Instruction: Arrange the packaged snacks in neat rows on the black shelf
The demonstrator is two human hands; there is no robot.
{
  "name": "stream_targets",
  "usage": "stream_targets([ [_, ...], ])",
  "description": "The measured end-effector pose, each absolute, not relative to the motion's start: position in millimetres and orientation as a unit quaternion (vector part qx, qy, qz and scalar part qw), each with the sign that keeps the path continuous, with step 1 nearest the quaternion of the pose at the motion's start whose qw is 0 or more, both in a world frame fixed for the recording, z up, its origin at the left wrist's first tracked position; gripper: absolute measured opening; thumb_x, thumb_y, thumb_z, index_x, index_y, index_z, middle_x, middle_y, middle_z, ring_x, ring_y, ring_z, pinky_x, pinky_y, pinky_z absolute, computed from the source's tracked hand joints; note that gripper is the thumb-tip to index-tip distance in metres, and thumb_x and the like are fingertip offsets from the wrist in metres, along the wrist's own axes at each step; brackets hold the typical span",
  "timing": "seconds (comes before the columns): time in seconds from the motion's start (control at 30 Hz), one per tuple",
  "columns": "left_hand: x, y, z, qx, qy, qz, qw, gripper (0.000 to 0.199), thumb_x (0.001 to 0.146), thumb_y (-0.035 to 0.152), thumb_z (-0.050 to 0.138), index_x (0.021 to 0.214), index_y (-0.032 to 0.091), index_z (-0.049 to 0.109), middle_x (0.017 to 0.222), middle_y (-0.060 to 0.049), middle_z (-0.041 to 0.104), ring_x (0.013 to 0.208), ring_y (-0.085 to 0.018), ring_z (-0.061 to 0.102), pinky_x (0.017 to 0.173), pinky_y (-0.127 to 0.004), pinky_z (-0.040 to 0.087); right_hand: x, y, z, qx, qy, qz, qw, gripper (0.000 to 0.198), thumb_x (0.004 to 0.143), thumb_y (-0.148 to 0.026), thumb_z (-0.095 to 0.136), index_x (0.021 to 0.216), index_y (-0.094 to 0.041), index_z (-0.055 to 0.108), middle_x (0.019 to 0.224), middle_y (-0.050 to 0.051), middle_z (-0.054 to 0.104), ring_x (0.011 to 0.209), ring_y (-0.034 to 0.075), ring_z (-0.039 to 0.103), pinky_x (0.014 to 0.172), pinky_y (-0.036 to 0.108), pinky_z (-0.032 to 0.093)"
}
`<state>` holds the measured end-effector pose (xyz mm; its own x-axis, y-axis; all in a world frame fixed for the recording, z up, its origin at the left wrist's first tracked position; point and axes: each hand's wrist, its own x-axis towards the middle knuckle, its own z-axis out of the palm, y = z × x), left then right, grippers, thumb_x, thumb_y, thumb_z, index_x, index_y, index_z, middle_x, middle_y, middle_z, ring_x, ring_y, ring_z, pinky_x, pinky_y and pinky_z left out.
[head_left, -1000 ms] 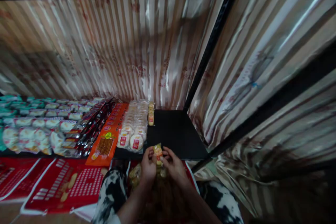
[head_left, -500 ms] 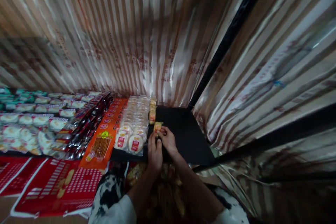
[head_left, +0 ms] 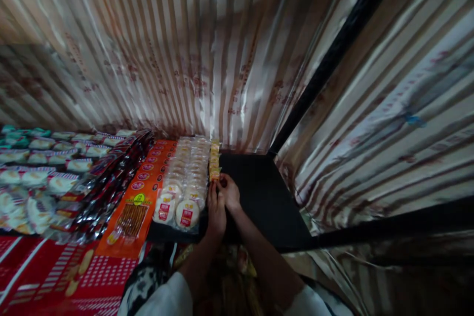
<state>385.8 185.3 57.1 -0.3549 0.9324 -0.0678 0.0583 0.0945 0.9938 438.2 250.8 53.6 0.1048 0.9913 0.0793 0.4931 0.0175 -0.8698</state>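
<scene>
A narrow row of small yellow snack packets (head_left: 215,155) runs along the right side of the rice cracker packs (head_left: 187,215) on a black shelf (head_left: 255,197). At the near end of that row, my right hand (head_left: 230,192) pinches a small yellow packet (head_left: 215,175) between thumb and finger. My left hand (head_left: 217,212) is just left of it, its fingers drawn together against the same packet from the near side. The fingertips partly hide this packet. It lies in line with the others and appears to touch them.
Left of the crackers lie an orange pretzel-stick bag (head_left: 129,217), dark shiny packs (head_left: 107,187) and rows of white wrapped snacks (head_left: 62,182). Red printed packaging (head_left: 81,276) hangs below the shelf edge. A black post (head_left: 318,79) and striped plastic sheeting (head_left: 192,49) enclose the shelf.
Both hands have moved slightly away from me and left, carrying the small yellow packet from apart from the row to its near end. The view has shifted a little.
</scene>
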Motion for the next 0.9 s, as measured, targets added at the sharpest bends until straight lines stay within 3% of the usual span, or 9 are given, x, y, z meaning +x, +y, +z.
stream_targets([
  [0.27, 387.6, 185.6, 47.6, 0.389, 0.605, 0.563, 0.408, 0.050, 0.089, 0.032, 0.035, 0.136, 0.015, 0.038, 0.148, -0.010, 0.032, 0.138, -0.019, 0.025, 0.115, -0.035, 0.016, 438.5, 251.0, 43.3, -0.603, -0.599, 0.318, 0.420, 0.044, 0.076, -0.037, 0.056, 0.116, -0.019, 0.056, 0.103, 0.006, 0.063, 0.084, 0.018, 0.061, 0.081, 0.034, 0.049],
  [0.63, 387.2, 190.9, 41.2, 0.407, 0.626, 0.547, 0.378, 0.045, 0.089, 0.025, 0.036, 0.133, 0.018, 0.042, 0.148, -0.006, 0.032, 0.138, -0.015, 0.024, 0.116, -0.030, 0.015, 433.9, 251.4, 34.6, -0.574, -0.594, 0.340, 0.449, 0.043, 0.078, -0.037, 0.051, 0.114, -0.015, 0.060, 0.108, 0.011, 0.062, 0.089, 0.020, 0.061, 0.086, 0.036, 0.049],
  [0.9, 389.0, 183.0, 43.0, 0.428, 0.603, 0.564, 0.368, 0.048, 0.091, 0.031, 0.029, 0.136, 0.014, 0.036, 0.148, -0.010, 0.031, 0.138, -0.017, 0.024, 0.116, -0.036, 0.016, 434.5, 260.0, 47.9, -0.579, -0.553, 0.379, 0.463, 0.056, 0.087, -0.051, 0.035, 0.127, -0.016, 0.052, 0.135, 0.010, 0.050, 0.128, 0.021, 0.040, 0.111, 0.039, 0.026],
])
